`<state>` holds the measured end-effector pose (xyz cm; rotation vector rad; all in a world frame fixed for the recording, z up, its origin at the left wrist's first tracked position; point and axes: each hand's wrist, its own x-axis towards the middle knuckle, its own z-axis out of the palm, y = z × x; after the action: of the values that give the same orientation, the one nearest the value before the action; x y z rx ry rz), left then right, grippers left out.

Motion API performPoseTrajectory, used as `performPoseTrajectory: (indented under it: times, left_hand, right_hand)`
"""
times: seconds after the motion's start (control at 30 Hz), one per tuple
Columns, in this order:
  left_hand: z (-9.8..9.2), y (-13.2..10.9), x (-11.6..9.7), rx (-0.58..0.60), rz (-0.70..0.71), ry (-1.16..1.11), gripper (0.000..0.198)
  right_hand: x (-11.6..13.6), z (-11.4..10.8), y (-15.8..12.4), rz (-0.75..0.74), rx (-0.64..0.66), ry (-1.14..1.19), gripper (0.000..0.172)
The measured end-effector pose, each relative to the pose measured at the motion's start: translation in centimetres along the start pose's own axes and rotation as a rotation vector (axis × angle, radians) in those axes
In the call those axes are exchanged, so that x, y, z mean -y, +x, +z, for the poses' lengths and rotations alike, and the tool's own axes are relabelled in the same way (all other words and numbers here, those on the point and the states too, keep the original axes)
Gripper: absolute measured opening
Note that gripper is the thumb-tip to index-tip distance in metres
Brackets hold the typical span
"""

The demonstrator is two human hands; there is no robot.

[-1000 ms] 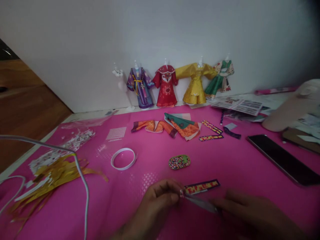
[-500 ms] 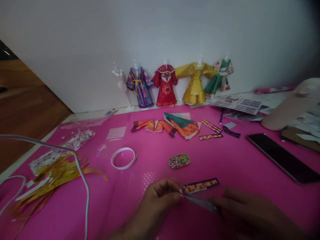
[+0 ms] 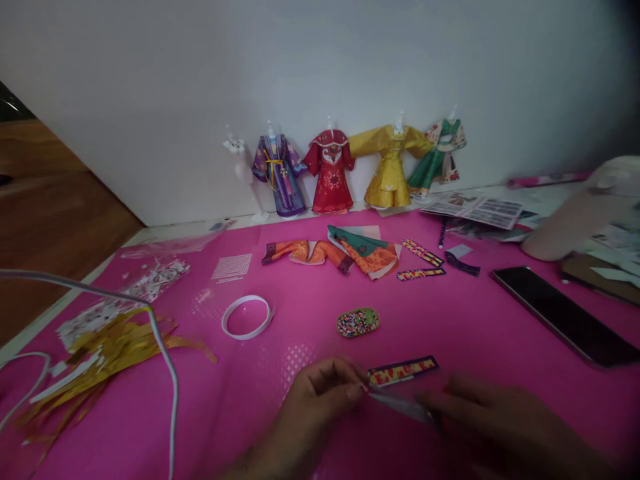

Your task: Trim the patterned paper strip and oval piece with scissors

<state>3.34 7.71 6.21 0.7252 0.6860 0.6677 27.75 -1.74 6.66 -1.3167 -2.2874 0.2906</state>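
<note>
At the bottom centre my left hand [image 3: 327, 393] is closed in a pinch on a tiny pale pinkish piece, mostly hidden by the fingertips and too small to name. My right hand [image 3: 487, 413], dim and blurred, is closed around what look like scissors [image 3: 403, 407]; their grey pointed end reaches left to my left fingertips. Just behind the blades lies a dark-edged strip [image 3: 404, 371] with a red and yellow pattern. Farther back is an oval tray [image 3: 359, 323] filled with multicoloured beads.
A white tape ring [image 3: 247, 317], gold scraps [image 3: 115, 347] and a grey cable [image 3: 167, 373] are at left. Orange doll garments [image 3: 310, 252] lie behind. Dressed mini mannequins [image 3: 333, 170] line the wall. A phone [image 3: 565, 317] and a pale cylindrical object [image 3: 575, 213] are at right.
The pale piece at my left fingertips shows less than before. The scissors and my right hand have shifted slightly left; the things on the table are unmoved.
</note>
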Motion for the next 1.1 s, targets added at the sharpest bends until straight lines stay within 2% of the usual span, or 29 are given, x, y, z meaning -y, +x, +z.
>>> performPoseTrajectory:
  times: [0.27, 0.4, 0.63, 0.77, 0.9, 1.1]
  left_hand:
    - [-0.1, 0.1, 0.2, 0.025, 0.000, 0.039, 0.021]
    - [-0.1, 0.0, 0.1, 0.025, 0.003, 0.064, 0.022]
    - [0.0, -0.3, 0.1, 0.006, -0.021, 0.051, 0.022]
    - [-0.2, -0.1, 0.2, -0.003, -0.028, 0.059, 0.019]
    - [-0.4, 0.1, 0.2, -0.017, -0.016, 0.080, 0.019]
    - [-0.4, -0.2, 0.1, 0.002, 0.044, 0.133, 0.026]
  right_hand:
    - [-0.1, 0.4, -0.3, 0.004, 0.025, -0.016, 0.060]
    - [-0.3, 0.4, -0.4, -0.008, 0.024, 0.016, 0.060]
    - [-0.1, 0.7, -0.4, 0.056, 0.042, 0.130, 0.054]
    - [0.1, 0.5, -0.2, 0.060, 0.004, 0.151, 0.042]
    - [0.4, 0.0, 0.4, 0.156, 0.091, 0.268, 0.025]
    - [0.6, -0.2, 0.6, 0.241, 0.135, 0.400, 0.023]
